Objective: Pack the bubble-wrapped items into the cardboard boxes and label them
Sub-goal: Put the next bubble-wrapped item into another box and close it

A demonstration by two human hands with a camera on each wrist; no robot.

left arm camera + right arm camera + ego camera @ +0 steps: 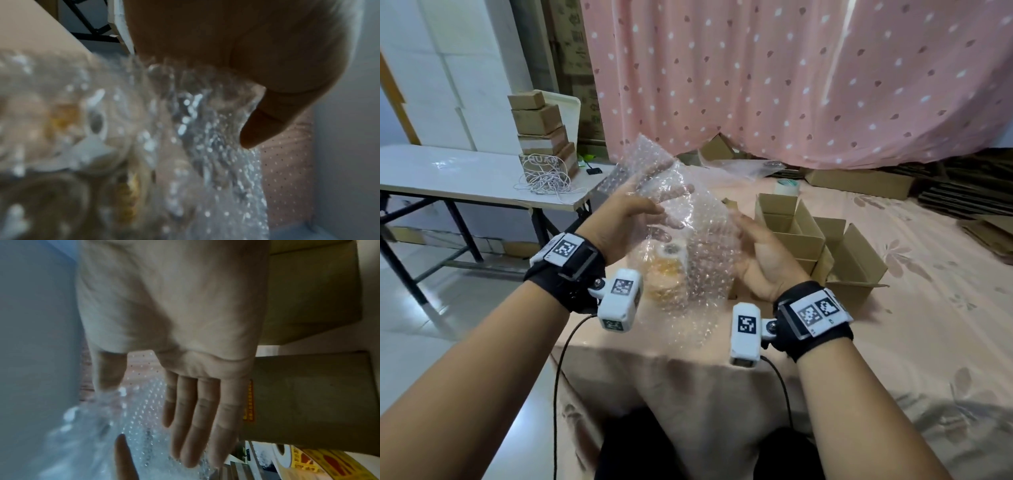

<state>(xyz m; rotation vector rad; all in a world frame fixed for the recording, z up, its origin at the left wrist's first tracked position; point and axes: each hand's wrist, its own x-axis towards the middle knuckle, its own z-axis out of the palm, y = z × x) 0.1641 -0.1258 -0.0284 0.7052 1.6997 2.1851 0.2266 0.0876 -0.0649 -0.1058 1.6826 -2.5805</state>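
1. Over the pink-clothed table (808, 359), I hold a bubble wrap sheet (688, 219) up between my hands; a yellowish roll (667, 270) shows through it, though whether it is inside the sheet or behind it I cannot tell.
2. I judge this to be the wrapping step. Next the sheet must close round the item, which then goes into the open boxes (804, 233) just right of my hands.
3. My left hand (619, 222) grips the sheet's upper edge with curled fingers.
4. My right hand (763, 260) is flat, fingers (197, 415) straight against the wrap, grasping nothing.
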